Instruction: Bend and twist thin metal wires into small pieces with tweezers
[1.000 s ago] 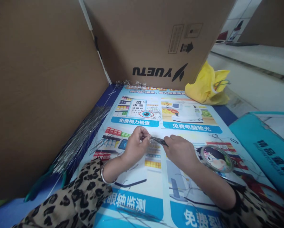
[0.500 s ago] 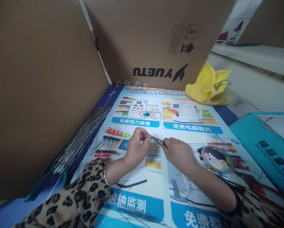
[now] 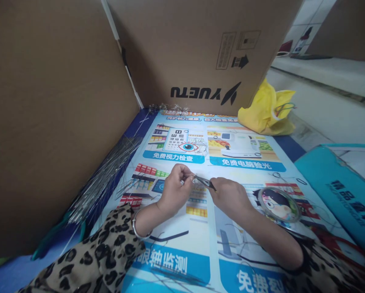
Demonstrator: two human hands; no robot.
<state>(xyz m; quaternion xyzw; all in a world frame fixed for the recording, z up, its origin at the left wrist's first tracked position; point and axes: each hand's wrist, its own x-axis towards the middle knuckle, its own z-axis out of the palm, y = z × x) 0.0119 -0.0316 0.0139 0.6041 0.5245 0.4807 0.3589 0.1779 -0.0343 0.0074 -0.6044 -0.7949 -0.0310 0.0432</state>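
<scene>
My right hand (image 3: 230, 196) is closed around the handles of a pair of pliers (image 3: 204, 181), whose narrow jaws point left. At the jaw tips, my left hand (image 3: 177, 188) pinches a small piece of wire between thumb and fingers; most of that piece is hidden by the fingertips. Both hands are above a printed poster sheet (image 3: 197, 228). Loose thin wires (image 3: 182, 278) lie on the sheet near its front edge. A roll of clear tape (image 3: 279, 204) rests beside my right forearm.
A bundle of straight metal wires (image 3: 101, 183) lies left of the poster. Twisted wire pieces (image 3: 170, 109) sit along the back, against a cardboard box (image 3: 201, 53). Another cardboard panel (image 3: 54, 114) rises on the left. A yellow bag (image 3: 266, 112) and a turquoise box (image 3: 344, 191) are to the right.
The pliers' jaws look slightly turned at the left fingertips. Both hands stay in nearly the same place.
</scene>
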